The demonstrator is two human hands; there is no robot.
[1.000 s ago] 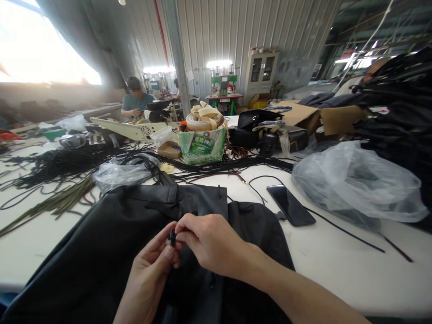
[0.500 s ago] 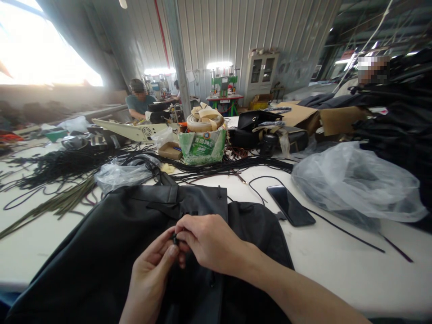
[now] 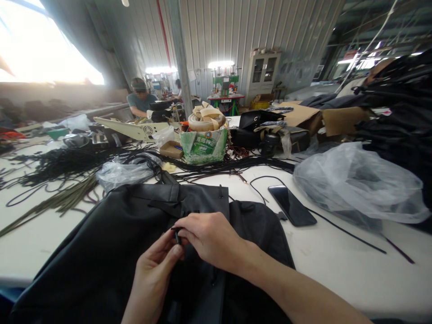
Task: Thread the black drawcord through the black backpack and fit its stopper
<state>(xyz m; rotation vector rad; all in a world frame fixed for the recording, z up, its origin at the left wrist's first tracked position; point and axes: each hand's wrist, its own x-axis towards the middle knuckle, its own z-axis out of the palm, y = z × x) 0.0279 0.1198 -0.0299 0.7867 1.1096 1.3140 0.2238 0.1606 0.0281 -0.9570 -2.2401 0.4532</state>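
A black bag (image 3: 101, 243) lies across the table in front of me, with a dark flap and thin cords on it. Above its middle, my left hand (image 3: 158, 261) pinches a small black cord piece (image 3: 177, 237) between thumb and fingertips. From the other side, my right hand (image 3: 207, 238) closes its thumb and fingers on the upper end of the same piece. Whether a toggle sits on it is too small to tell. The fingertips of both hands meet there and partly hide it.
A phone (image 3: 292, 206) and a clear plastic bag (image 3: 361, 184) lie to the right. Behind the black bag, long black cords (image 3: 236, 163) cross the table by a green box (image 3: 204, 146) holding rolled strap. Olive cords (image 3: 64, 198) spread at left. A person (image 3: 140, 101) sits farther back.
The small black piece now shows longer and more upright between my fingers. My left fingers have curled in slightly, and my right hand has shifted a little. The bag stays put.
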